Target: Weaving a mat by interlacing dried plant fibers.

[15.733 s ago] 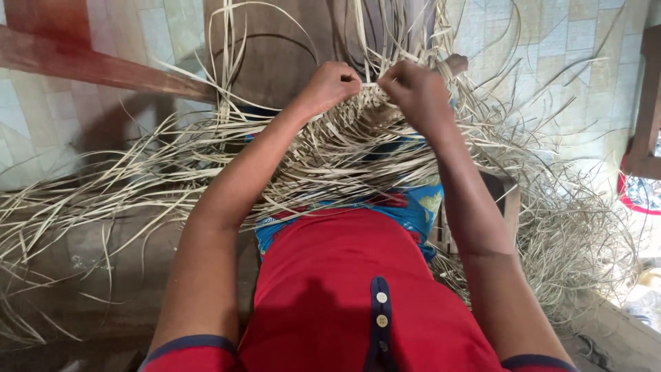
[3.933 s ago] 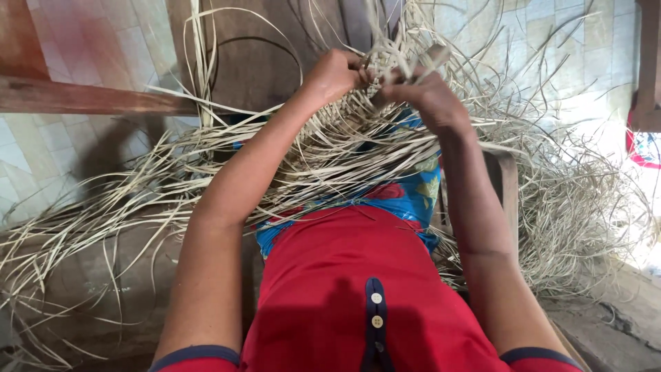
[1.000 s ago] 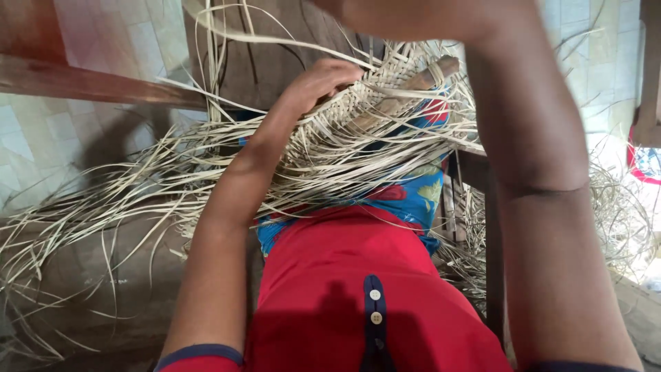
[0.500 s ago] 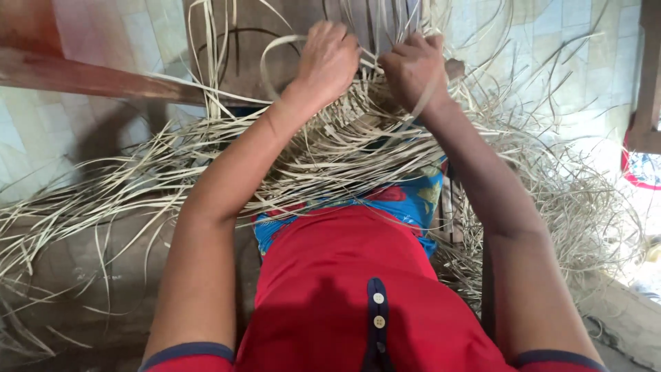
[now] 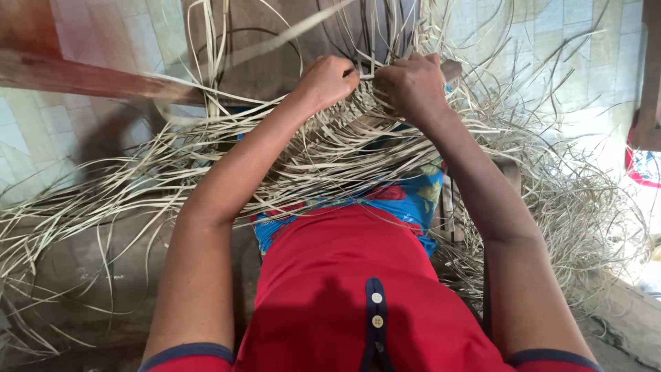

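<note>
Straw-coloured woven mat (image 5: 344, 131) on my lap, weaving step in hand: left hand (image 5: 330, 79) and right hand (image 5: 413, 83) both closed on loose strips (image 5: 124, 186) at its far edge; next move, I judge, needs one strand tucked tight.

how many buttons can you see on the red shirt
2: the upper button and the lower button, both on the dark placket of the red shirt. More may be hidden below the frame.

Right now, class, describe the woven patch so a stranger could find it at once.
Start at the red shirt and follow both arms forward. Between the left hand and right hand lies the woven patch: its strips interlace tightly, while the surrounding pale strips fan out loose.
</note>
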